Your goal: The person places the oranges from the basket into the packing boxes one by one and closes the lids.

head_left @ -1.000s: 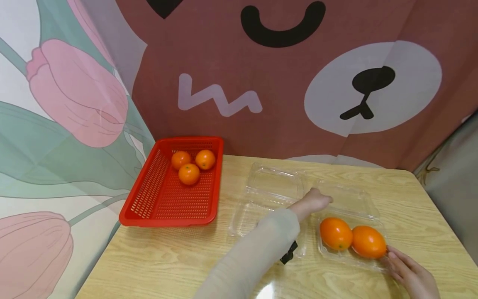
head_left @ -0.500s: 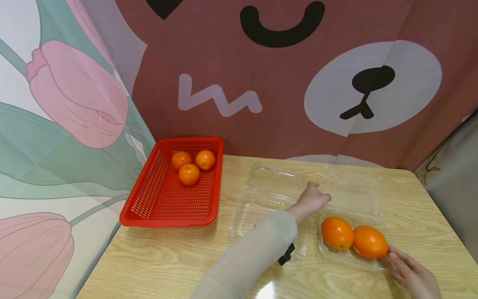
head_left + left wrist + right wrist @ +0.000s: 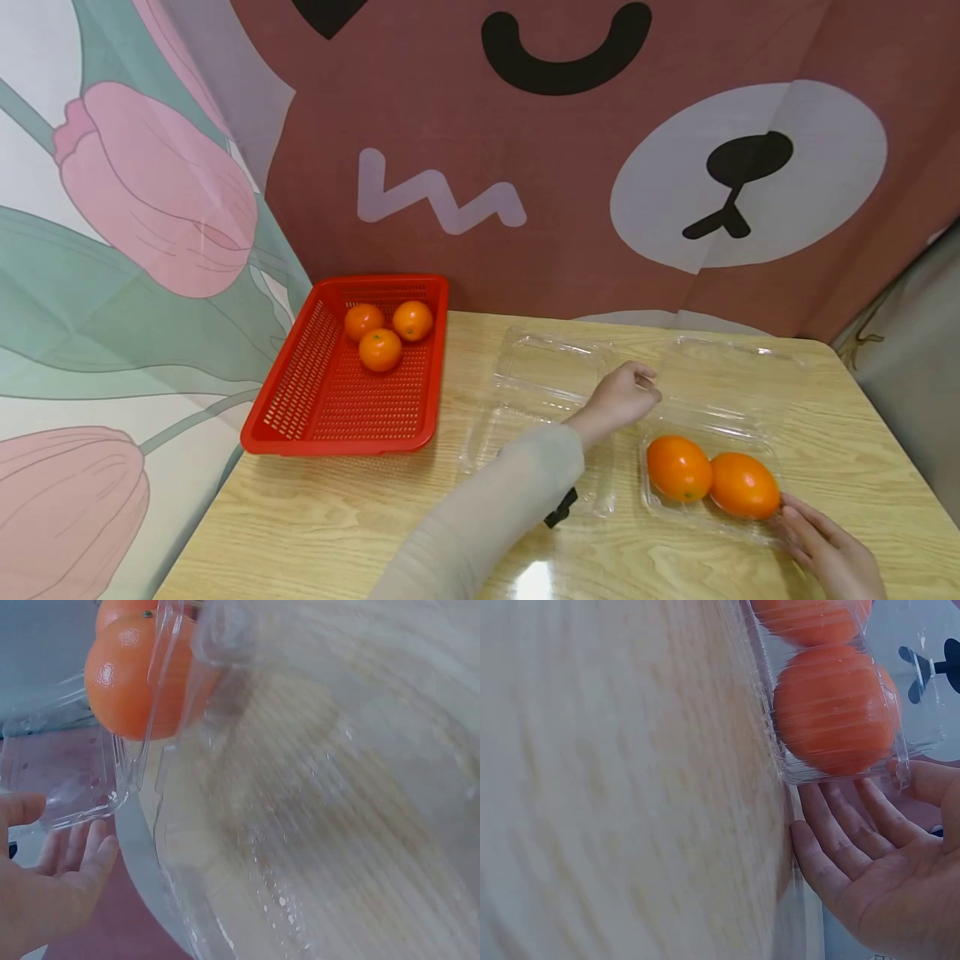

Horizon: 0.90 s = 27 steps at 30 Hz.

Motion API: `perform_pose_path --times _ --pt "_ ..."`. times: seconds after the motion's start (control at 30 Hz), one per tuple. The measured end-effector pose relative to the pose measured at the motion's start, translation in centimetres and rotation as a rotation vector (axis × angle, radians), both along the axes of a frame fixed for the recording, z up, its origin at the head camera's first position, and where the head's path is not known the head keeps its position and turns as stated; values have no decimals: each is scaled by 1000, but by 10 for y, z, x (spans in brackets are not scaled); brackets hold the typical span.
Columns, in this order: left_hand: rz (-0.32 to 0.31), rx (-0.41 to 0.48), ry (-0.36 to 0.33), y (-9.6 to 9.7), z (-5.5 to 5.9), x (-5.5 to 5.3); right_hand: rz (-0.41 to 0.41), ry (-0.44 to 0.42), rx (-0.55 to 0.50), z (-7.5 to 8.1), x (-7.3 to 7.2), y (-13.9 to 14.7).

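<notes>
Two oranges [image 3: 679, 468] sit side by side in the base of a clear plastic clamshell container [image 3: 697, 518] at the right. Its lid [image 3: 735, 375] is tipped back behind them. At the container's right end, my right hand [image 3: 832, 546] pinches the corner; in the right wrist view, the thumb lies at the rim and the fingers [image 3: 836, 832] against the end wall. My left hand [image 3: 621, 395] is just left of the lid, fingers loosely bent. The left wrist view has its fingertips [image 3: 97, 851] close by the lid's edge, with nothing gripped.
A second clear clamshell [image 3: 551, 367] lies open on the table [image 3: 337, 533], partly behind my left forearm. To the left stands a red basket [image 3: 431, 417] with three oranges [image 3: 380, 350] inside. A printed cloth [image 3: 450, 267] hangs behind the table.
The right container's lid has swung back and to the right, away from my left hand. That hand has drawn slightly left, its fingers bending. My right hand stays at the container's corner.
</notes>
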State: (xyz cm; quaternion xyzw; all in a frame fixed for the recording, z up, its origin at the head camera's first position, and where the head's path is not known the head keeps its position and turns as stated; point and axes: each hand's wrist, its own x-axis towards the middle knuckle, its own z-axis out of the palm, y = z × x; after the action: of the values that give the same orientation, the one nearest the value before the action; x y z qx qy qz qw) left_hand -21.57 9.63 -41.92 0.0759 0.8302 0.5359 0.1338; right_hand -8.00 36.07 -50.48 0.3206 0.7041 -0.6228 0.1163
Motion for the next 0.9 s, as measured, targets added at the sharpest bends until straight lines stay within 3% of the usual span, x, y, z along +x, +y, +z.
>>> perform_pose_path --times 0.27,0.47,0.67,0.9 --pt "-118 -241 275 -10 5 -1 0 -9 0 -1 0 0" --pt "-181 -372 475 -17 13 0 75 3 42 1 1 1" --pt "-248 -390 553 -21 23 3 127 11 46 3 3 3" --pt "-331 -407 603 -28 30 13 168 150 -17 3 8 3"
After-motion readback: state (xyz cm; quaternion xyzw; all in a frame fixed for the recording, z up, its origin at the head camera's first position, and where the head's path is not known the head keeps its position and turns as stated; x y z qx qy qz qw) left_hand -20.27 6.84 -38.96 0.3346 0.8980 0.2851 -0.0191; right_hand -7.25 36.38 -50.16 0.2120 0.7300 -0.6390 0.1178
